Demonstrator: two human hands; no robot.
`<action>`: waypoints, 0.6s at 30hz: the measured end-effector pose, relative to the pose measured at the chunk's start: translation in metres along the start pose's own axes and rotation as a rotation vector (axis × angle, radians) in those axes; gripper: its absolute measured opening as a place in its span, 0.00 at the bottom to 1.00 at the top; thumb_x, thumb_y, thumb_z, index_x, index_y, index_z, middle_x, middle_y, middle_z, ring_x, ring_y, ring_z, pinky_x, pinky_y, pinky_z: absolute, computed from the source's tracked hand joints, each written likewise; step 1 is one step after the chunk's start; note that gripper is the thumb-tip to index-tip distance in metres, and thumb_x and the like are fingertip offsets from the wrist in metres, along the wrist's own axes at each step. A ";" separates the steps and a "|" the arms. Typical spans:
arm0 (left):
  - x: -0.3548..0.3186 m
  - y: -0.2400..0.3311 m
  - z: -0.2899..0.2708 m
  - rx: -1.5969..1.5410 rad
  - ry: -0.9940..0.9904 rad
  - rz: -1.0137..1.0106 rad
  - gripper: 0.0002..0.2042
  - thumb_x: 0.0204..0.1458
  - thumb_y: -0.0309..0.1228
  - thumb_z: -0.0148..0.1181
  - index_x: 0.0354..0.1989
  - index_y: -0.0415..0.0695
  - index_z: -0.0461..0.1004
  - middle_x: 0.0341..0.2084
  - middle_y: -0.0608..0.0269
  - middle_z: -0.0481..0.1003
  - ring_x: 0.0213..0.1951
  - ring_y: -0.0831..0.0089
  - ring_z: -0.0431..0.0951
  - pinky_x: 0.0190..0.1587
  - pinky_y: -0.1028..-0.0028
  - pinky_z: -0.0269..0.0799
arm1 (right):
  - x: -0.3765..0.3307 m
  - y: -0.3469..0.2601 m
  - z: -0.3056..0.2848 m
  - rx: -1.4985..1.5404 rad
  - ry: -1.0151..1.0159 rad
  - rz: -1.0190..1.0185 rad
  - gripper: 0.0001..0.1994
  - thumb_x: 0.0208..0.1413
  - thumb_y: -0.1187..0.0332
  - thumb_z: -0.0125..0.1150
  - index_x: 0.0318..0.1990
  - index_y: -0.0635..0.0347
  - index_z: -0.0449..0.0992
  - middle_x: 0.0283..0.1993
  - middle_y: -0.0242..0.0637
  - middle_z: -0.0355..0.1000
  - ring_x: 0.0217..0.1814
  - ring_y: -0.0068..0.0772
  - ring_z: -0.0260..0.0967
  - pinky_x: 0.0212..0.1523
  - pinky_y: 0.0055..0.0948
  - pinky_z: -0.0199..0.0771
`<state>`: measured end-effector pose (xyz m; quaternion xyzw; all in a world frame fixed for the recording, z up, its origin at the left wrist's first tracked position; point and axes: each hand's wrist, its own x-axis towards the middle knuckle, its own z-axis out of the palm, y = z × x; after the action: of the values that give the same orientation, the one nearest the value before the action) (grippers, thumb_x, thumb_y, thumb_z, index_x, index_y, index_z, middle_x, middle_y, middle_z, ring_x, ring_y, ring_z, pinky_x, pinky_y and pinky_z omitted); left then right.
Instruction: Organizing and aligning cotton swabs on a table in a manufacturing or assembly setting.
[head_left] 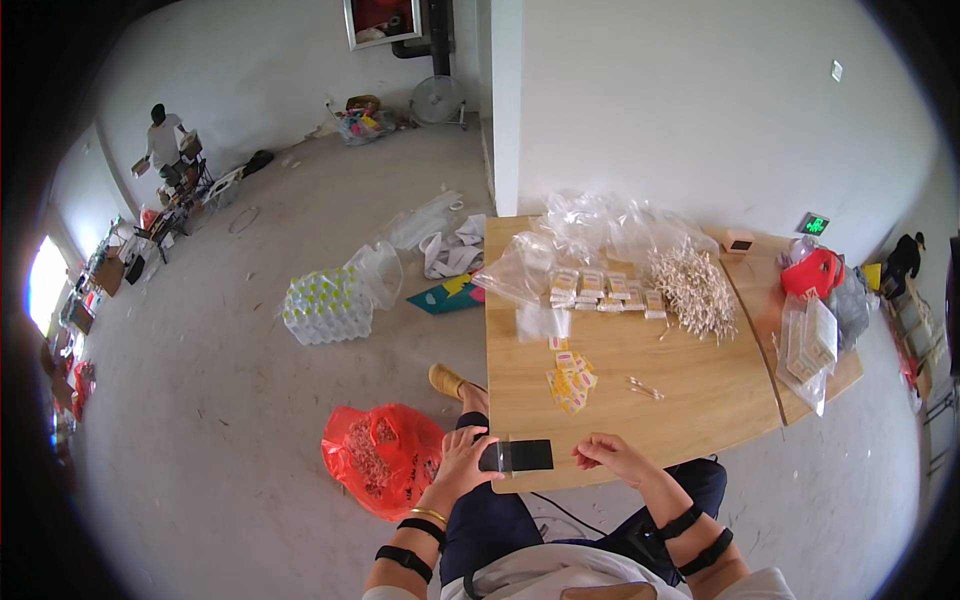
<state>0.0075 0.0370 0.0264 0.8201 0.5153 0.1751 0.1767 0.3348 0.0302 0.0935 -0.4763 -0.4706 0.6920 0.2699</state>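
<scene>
My left hand [464, 458] is closed round the left end of a flat black rectangular object [530, 455] with a paler band across it, at the table's near left edge. To its right, my right hand [612, 458] hovers low over the front of the table with curled fingers; whether anything is between them I cannot make out. Beyond the hands lie a loose heap of small yellow-and-white cards [571, 384] and a few cotton swabs [645, 388]. Farther back are several small packs [590, 286] next to a large pile of cotton swabs [697, 290].
Clear plastic bags [610, 228] cover the back of the wooden table [690, 400]. A red bag [385, 460] of swab-like pieces sits on the floor at left, near clear bottles with green caps [328, 303]. A red item [812, 273] and bagged boxes [808, 345] occupy the right side.
</scene>
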 end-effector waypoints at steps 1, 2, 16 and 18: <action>0.005 0.004 0.004 0.028 -0.027 0.007 0.37 0.33 0.51 0.77 0.55 0.57 0.72 0.60 0.62 0.64 0.64 0.55 0.59 0.66 0.50 0.50 | 0.000 0.003 -0.001 -0.002 0.001 0.008 0.15 0.68 0.58 0.55 0.45 0.62 0.78 0.38 0.31 0.76 0.41 0.22 0.74 0.48 0.25 0.75; 0.005 0.006 0.006 0.029 -0.034 0.021 0.37 0.33 0.51 0.77 0.55 0.57 0.72 0.60 0.62 0.64 0.64 0.55 0.59 0.66 0.50 0.50 | 0.001 0.006 -0.002 -0.003 0.005 0.015 0.15 0.68 0.58 0.55 0.45 0.62 0.78 0.38 0.31 0.76 0.41 0.22 0.74 0.48 0.25 0.76; 0.070 0.123 0.053 -0.067 -0.045 0.242 0.33 0.55 0.53 0.59 0.63 0.44 0.64 0.65 0.48 0.58 0.69 0.47 0.54 0.70 0.46 0.45 | 0.006 0.077 -0.136 -0.194 0.827 -0.136 0.09 0.56 0.66 0.66 0.40 0.62 0.81 0.33 0.35 0.80 0.36 0.24 0.76 0.38 0.26 0.74; 0.089 0.142 0.067 -0.081 -0.084 0.279 0.32 0.58 0.53 0.56 0.64 0.42 0.63 0.68 0.47 0.56 0.70 0.45 0.52 0.70 0.45 0.45 | 0.008 0.083 -0.156 -0.168 0.907 -0.141 0.09 0.55 0.66 0.66 0.40 0.62 0.81 0.33 0.35 0.80 0.37 0.25 0.76 0.38 0.27 0.74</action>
<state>0.1858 0.0527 0.0439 0.8825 0.3811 0.1842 0.2048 0.4808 0.0638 -0.0014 -0.7179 -0.3907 0.3532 0.4553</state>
